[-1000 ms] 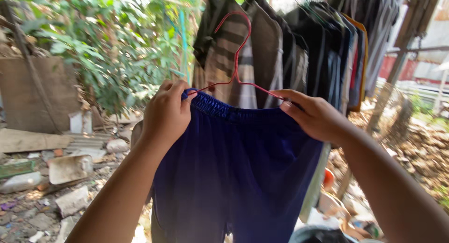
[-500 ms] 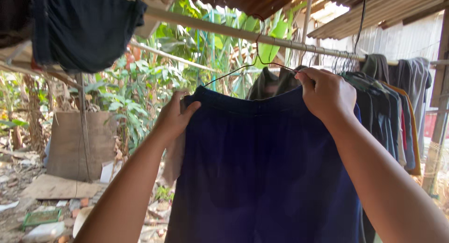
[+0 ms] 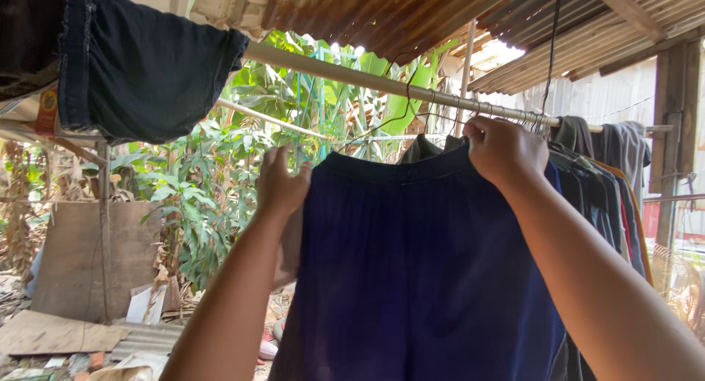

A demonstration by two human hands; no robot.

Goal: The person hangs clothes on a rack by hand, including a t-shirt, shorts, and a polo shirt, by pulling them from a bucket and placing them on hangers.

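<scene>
My left hand [image 3: 283, 184] grips the left end of the waistband of dark blue trousers [image 3: 418, 278]. My right hand [image 3: 505, 152] grips the right end of the waistband together with a thin wire hanger [image 3: 396, 120] that the trousers hang on. The hanger's hook reaches up to a long pale rail [image 3: 367, 78] that runs across overhead. The trousers hang straight down between my arms and hide what is behind them.
A row of dark garments [image 3: 598, 175] hangs on the rail to the right. A dark denim piece [image 3: 139, 65] hangs at upper left. A rusty corrugated roof [image 3: 382, 10] is overhead. Green plants [image 3: 213, 190], a wooden board [image 3: 70, 260] and rubble lie to the left.
Both hands have lifted the trousers and hanger from chest height up to the rail. The view has tilted upward, and the roof and rail now fill the top.
</scene>
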